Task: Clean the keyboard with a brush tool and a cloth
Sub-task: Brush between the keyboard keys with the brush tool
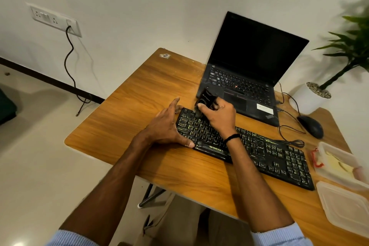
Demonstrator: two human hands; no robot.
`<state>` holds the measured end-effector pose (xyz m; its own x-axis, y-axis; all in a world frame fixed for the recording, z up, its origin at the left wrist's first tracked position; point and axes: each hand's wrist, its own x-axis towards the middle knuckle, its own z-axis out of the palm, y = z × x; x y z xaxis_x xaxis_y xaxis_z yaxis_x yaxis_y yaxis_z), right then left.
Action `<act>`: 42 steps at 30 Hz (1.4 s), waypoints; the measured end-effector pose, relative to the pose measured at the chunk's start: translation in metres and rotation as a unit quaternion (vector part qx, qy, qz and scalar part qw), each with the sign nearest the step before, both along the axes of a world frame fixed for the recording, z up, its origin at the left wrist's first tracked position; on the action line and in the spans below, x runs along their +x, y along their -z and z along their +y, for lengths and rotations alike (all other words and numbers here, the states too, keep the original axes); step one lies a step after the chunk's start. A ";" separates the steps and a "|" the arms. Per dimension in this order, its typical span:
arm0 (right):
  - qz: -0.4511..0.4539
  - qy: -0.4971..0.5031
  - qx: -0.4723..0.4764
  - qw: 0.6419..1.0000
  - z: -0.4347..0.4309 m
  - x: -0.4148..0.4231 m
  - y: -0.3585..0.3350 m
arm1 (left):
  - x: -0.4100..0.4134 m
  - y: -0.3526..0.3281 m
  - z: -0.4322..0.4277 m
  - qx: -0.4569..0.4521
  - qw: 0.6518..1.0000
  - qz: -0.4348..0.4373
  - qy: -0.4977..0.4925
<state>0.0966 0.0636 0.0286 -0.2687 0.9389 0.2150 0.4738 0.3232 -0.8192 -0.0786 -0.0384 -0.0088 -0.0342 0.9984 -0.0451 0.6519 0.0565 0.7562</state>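
One brush tool [206, 99], gripped by right hand [219, 118], touches keyboard [269, 154] beside spread left hand [165, 126].

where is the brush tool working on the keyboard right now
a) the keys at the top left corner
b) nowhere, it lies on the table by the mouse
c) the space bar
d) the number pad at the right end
a: the right hand holds the brush tool with its lower end down on the top left keys of the keyboard, and the left hand rests on that same end.
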 end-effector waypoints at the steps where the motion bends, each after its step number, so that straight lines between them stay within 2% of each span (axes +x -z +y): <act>1: -0.006 0.011 0.010 1.000 0.001 0.000 -0.001 | 0.000 0.000 0.000 0.000 1.000 -0.001 0.002; 4: 0.017 -0.039 -0.037 0.998 0.002 -0.002 0.000 | 0.000 0.000 0.000 -0.003 1.000 -0.002 0.002; 5: 0.017 -0.058 -0.039 0.997 0.001 -0.004 0.000 | 0.000 0.001 0.000 -0.003 1.000 -0.002 0.000; 9: 0.003 -0.030 0.004 1.000 -0.002 -0.016 -0.002 | 0.000 0.000 0.000 -0.003 1.000 -0.002 0.000; 12: 0.005 -0.077 -0.030 0.997 -0.003 -0.027 -0.003 | 0.000 0.000 0.000 -0.005 1.000 -0.005 -0.004; 15: -0.017 -0.057 0.010 0.998 -0.002 -0.032 -0.003 | -0.001 0.001 0.001 -0.003 1.000 -0.005 0.002; 18: -0.043 -0.102 -0.022 0.994 0.000 -0.031 -0.007 | -0.003 0.003 0.002 0.001 1.000 -0.004 -0.001; 22: -0.053 -0.126 -0.053 0.989 0.011 -0.003 -0.017 | -0.003 0.004 0.003 -0.005 1.000 -0.006 0.006; 27: -0.081 -0.100 -0.075 0.989 0.027 0.049 -0.023 | -0.004 0.005 0.003 0.005 1.000 -0.005 0.009; 30: -0.063 -0.082 -0.082 0.991 0.030 0.059 -0.022 | -0.003 0.004 0.003 0.010 1.000 -0.002 0.008; 33: -0.042 -0.085 -0.085 0.992 0.023 0.039 -0.017 | -0.003 0.004 0.002 0.004 1.000 -0.005 0.008; 38: -0.022 -0.146 -0.073 0.986 0.005 -0.021 -0.009 | -0.004 0.004 0.001 -0.007 1.000 -0.004 0.000; 42: -0.042 -0.139 -0.077 0.986 0.011 -0.008 -0.017 | -0.005 0.007 0.002 -0.011 1.000 -0.010 0.000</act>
<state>0.0885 0.0749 0.0457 -0.5308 0.8465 0.0410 0.4533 0.3244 -0.8302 -0.0838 -0.0367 -0.0153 -0.0339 0.9972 -0.0671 0.6374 0.0733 0.7671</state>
